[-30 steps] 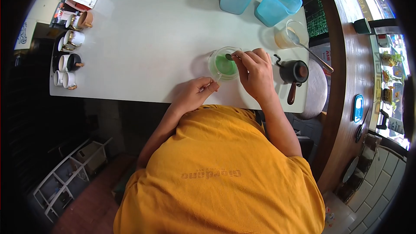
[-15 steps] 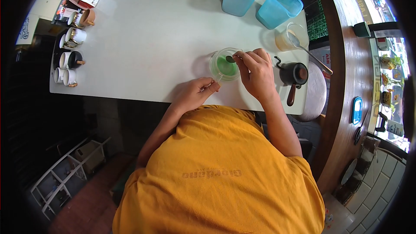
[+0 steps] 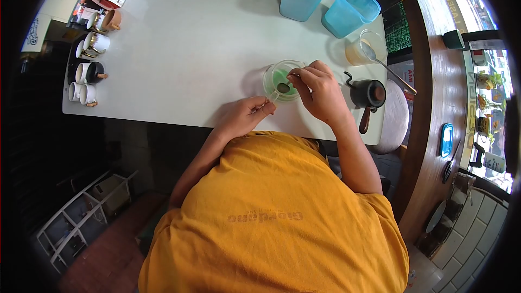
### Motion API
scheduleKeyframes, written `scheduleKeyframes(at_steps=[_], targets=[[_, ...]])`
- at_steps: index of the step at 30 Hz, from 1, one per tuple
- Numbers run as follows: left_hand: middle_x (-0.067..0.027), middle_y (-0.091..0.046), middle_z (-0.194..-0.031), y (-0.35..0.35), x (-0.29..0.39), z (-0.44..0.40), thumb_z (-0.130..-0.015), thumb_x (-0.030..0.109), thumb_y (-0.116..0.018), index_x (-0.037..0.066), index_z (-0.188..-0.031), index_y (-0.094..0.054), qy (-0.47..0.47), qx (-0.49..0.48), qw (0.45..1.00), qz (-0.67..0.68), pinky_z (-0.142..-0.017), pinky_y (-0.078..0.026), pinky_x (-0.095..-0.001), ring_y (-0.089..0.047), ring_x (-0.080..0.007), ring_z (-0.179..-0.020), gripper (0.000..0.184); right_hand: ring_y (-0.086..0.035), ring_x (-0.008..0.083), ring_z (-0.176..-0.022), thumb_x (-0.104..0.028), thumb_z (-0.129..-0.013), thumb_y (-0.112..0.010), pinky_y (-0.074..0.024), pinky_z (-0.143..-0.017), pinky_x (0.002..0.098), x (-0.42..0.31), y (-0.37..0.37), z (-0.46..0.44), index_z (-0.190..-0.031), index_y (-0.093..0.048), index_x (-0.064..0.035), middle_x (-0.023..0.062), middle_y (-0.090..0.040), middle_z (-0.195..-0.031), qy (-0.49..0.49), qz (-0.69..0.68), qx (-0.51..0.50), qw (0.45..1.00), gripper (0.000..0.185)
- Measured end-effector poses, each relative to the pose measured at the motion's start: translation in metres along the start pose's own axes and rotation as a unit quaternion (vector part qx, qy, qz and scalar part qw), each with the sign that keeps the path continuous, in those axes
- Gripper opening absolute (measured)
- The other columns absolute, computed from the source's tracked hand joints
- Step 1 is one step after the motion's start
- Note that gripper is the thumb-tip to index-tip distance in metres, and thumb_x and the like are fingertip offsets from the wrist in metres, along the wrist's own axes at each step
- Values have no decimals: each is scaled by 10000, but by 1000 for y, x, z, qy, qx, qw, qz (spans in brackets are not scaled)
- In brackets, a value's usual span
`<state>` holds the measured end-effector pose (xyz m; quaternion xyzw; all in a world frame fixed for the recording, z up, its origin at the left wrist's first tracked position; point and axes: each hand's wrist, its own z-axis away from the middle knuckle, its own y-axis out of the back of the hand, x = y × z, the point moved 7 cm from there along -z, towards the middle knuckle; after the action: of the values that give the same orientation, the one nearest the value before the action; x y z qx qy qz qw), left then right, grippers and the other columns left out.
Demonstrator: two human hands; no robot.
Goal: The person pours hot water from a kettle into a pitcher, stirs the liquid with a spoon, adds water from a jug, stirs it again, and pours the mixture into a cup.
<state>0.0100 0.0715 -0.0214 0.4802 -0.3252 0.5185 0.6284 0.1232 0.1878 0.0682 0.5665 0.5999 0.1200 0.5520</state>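
If the dark metal spoon (image 3: 283,88) jerks, green liquid (image 3: 279,77) could slop

The right hand (image 3: 320,92) grips it in or over a clear, round, glass-like cup (image 3: 265,83) on the white table (image 3: 173,49); the left hand (image 3: 245,116) pinches the cup's handle.

Café-like shop, mugs (image 3: 96,44), kettle (image 3: 366,95), lettered window (image 3: 471,95)

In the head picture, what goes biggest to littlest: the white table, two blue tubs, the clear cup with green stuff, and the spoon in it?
1. White table
2. Blue tubs: they look alike, so they tie
3. Clear cup
4. Spoon, partly hidden by the right hand
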Motion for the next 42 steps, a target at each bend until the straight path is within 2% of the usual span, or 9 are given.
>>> scheduleKeyframes(at_steps=[7,10,16,22,28,30,33,39,42], targets=[[11,-674,-867,-2,-6,-3,-956,307,-547,55,-979,-666,-6,-6,1000,11,-698,-456,-231,-556,-57,-747,281,-558,253,-758,-60,-801,-658,-462,-733,357,-9,2,-7,-895,-670,-39,65,-661,-829,21,63,20,998,97],[11,-674,-867,-2,-6,-2,-957,309,-545,56,-981,-666,-1,-3,1000,10,-690,-454,-230,-552,-57,-739,282,-551,234,-783,-90,-796,-671,-453,-740,346,-10,-1,-7,-884,-658,-75,34,-652,-825,24,49,35,998,90],[25,-663,-855,-2,-6,-2,-952,327,-549,70,-981,-667,3,-1,1000,4,-662,-454,-230,-538,-53,-710,283,-553,259,-757,-66,-819,-647,-457,-736,354,-3,-7,-4,-899,-667,-38,64,-655,-817,3,-30,-29,999,87],[18,-647,-861,-4,-12,-4,-957,335,-544,60,-973,-661,20,-14,999,20,-694,-453,-235,-531,-62,-736,299,-547,243,-800,-104,-813,-654,-446,-762,350,-5,1,-8,-908,-647,-63,47,-641,-799,3,69,5,998,103],[4,-639,-866,-7,-17,-5,-963,333,-538,37,-968,-652,8,-19,999,48,-745,-451,-243,-538,-73,-792,318,-540,251,-765,-112,-819,-651,-454,-732,364,-4,-1,-8,-865,-644,-55,50,-637,-771,8,-12,18,1000,74],[6,-637,-864,-7,-19,-6,-964,331,-538,36,-967,-651,6,-20,998,52,-747,-450,-242,-538,-71,-793,316,-558,268,-763,-65,-828,-641,-461,-721,369,-1,-6,-6,-914,-658,-32,80,-650,-794,-3,-39,-47,998,94],[9,-629,-859,-7,-20,-6,-965,324,-539,36,-967,-650,7,-27,999,36,-748,-447,-240,-534,-69,-793,308,-554,272,-778,-69,-828,-640,-453,-739,372,0,-7,-5,-901,-649,-31,82,-643,-810,2,-43,-66,997,82],[8,-619,-858,-8,-24,-7,-967,316,-538,33,-947,-644,8,-30,999,40,-752,-441,-237,-526,-71,-797,303,-543,252,-828,-107,-839,-621,-433,-771,347,-4,-4,-8,-913,-623,-86,42,-623,-829,7,72,-20,997,77],[8,-618,-859,-9,-24,-8,-966,320,-538,33,-938,-643,10,-35,998,45,-754,-440,-236,-524,-75,-797,307,-539,256,-839,-102,-838,-621,-434,-783,348,-8,-3,-9,-910,-631,-83,49,-629,-831,3,19,-11,1000,75]])
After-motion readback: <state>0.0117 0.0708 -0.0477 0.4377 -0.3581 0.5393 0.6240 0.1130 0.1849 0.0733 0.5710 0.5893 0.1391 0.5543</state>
